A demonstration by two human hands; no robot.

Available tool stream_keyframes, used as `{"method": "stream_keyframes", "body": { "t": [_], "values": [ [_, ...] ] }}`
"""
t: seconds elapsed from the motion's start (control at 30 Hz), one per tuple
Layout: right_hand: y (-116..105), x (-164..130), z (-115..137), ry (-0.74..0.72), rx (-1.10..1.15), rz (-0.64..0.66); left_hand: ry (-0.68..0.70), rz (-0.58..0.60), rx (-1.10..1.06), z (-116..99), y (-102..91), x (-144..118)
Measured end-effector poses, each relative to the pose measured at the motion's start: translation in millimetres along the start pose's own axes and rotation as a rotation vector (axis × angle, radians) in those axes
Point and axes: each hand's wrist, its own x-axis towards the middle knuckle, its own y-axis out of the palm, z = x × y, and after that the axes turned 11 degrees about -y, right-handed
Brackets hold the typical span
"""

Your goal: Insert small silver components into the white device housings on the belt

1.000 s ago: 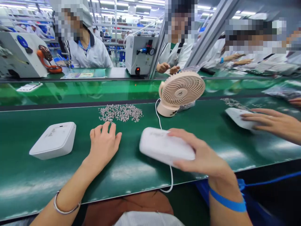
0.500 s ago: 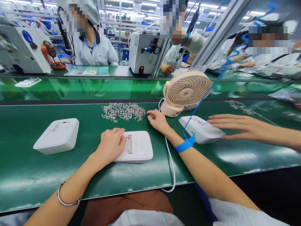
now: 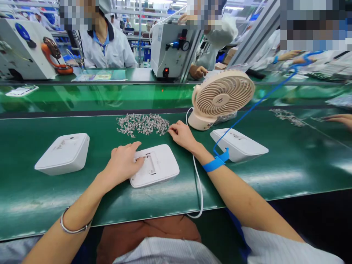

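My left hand (image 3: 121, 163) grips the left side of a white plastic device housing (image 3: 166, 161), its thumb at a rectangular recess in the top. The housing lies flat on the green bench, turned slightly askew. Beside the right end of a pile of small shiny metal parts (image 3: 144, 124) is my right hand (image 3: 182, 135), fingers drawn together in a pinch. Whatever is between those fingertips, if anything, is too small to make out. A blue wrist strap (image 3: 217, 161) with a coiled cord circles my right wrist.
Similar white housings stand to the left (image 3: 64, 152) and right (image 3: 239, 145). A beige fan (image 3: 224, 99) sits behind my right hand, its white cable (image 3: 198, 183) running over the bench edge. A co-worker's hand (image 3: 342, 119) shows at far right. Machines and people are across the bench.
The housing under my left hand has turned counterclockwise. My right hand stays by the metal parts. A co-worker's hand has left the right housing and withdrawn rightward.
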Motion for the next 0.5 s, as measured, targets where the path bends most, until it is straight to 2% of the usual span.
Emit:
{"method": "stream_keyframes", "body": {
  "t": [0.13, 0.2, 0.27, 0.37, 0.43, 0.5],
  "values": [
    [-3.9, 0.5, 3.1, 0.009, -0.013, 0.023, -0.007, 0.125, -0.106, 0.6, -9.2, -4.7],
    [-4.4, 0.8, 4.3, 0.035, -0.003, 0.026, 0.018, 0.138, -0.178, 0.8, -10.9, -5.5],
    [-3.9, 1.0, 5.4, 0.052, -0.003, 0.031, 0.019, 0.065, -0.187, 1.3, -9.5, -4.3],
    [-2.0, 1.0, 6.4, 0.052, -0.031, 0.027, 0.027, -0.128, -0.050, 3.0, -1.7, -0.8],
    [-0.8, 0.7, 5.9, 0.039, -0.032, 0.013, 0.094, -0.218, 0.085, 4.5, 5.4, 0.6],
    [-0.1, 0.5, 4.1, 0.026, -0.002, -0.012, 0.201, -0.256, 0.186, 5.4, 11.6, -0.3]
  ]
}}
